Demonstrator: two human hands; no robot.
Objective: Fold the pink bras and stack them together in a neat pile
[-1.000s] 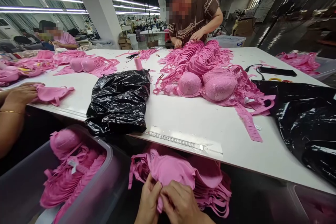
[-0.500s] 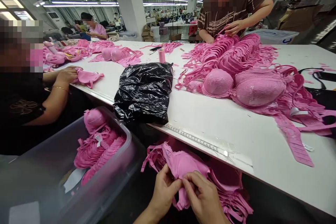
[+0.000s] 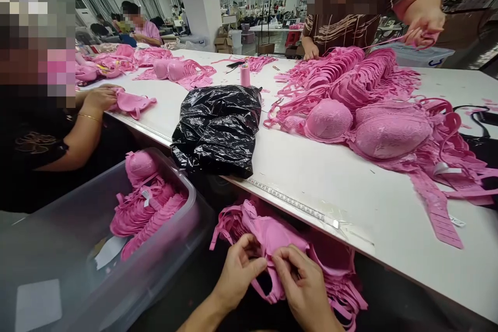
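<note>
Just below the near edge of the bench (image 3: 303, 168), a pink bra (image 3: 277, 236) is pinched in the fingers of the right hand (image 3: 305, 282), while the fingers of the left hand (image 3: 236, 272) touch its left side, whether gripping I can't tell. A black bag (image 3: 218, 132) sits farther off on the bench, and a tub (image 3: 190, 194) of bras (image 3: 151, 212) stands left.

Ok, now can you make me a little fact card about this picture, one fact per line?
Left hand: at a pink bra, grip unclear
Right hand: pinching the same bra
White table: black plastic bag, pink spool, measuring tape, stacked bras
Plastic bin: more pink bras inside
Across the table: a co-worker's raised hand holding a thin pink strip
</note>
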